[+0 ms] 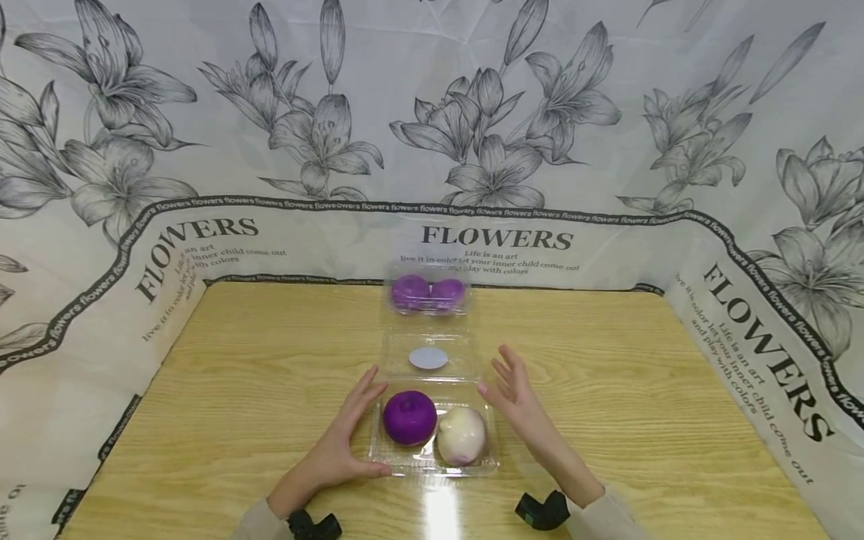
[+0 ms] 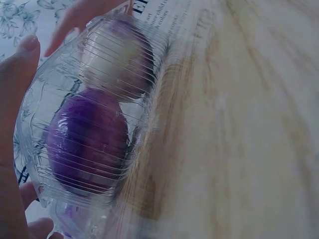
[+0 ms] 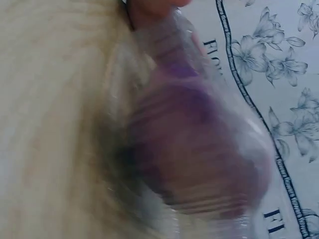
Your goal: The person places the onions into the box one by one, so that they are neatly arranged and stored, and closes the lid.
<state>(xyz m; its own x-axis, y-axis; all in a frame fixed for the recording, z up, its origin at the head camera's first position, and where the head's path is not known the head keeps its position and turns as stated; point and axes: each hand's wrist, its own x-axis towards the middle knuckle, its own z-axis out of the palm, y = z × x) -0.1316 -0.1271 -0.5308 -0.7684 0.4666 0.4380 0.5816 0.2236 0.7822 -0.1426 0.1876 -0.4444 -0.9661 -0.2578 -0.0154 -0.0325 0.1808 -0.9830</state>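
An open clear plastic clamshell box (image 1: pixel 398 463) lies on the table. Its base holds a glossy purple onion (image 1: pixel 409 418) at the left and a pale, purple-tinged round vegetable (image 1: pixel 462 435) beside it at the right. My left hand (image 1: pixel 340 442) spans the box's left side, thumb at the front corner and fingertips by the hinge end; the fingers look fairly straight. At the right, my right hand (image 1: pixel 516 397) hovers by the box's back right corner with loosely spread fingers, holding nothing. The lid (image 1: pixel 398 360), bearing a white oval label (image 1: pixel 428 358), lies folded back.
Behind the lid stands another clear box (image 1: pixel 428 311) with two purple round items in it. A white flower-print cloth (image 1: pixel 499 262) walls the back and sides of the wooden table (image 1: pixel 270 360). Black wrist mounts (image 1: pixel 542 510) sit below both hands.
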